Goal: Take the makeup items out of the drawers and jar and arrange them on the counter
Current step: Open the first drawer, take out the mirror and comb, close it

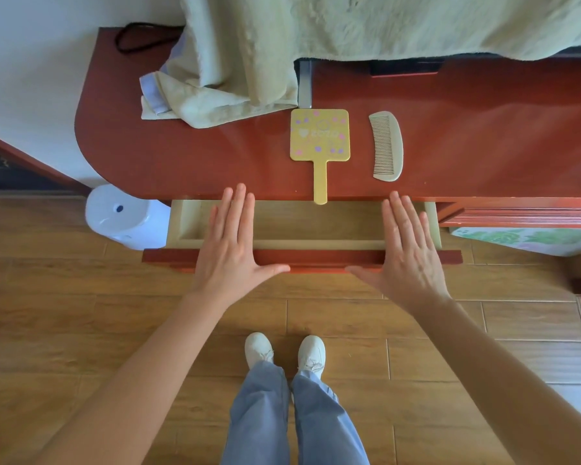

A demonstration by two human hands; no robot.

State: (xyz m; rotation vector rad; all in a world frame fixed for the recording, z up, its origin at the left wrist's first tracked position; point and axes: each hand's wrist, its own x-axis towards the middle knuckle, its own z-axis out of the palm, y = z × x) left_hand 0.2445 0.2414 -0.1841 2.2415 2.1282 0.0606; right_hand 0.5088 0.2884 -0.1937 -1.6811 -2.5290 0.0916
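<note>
Open drawer [302,226]: left hand [230,243] and right hand [408,246] flat, fingers straight, over its front; mirror [320,142] and comb [387,146] beyond on table [182,156].

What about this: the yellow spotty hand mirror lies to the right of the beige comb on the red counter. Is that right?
Not quite. The head view shows the yellow spotted square hand mirror lying to the left of the beige curved comb on the red wooden counter, not to its right.

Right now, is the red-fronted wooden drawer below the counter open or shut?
Open. The red-fronted wooden drawer stands pulled out from the red counter, its pale inside showing.
</note>
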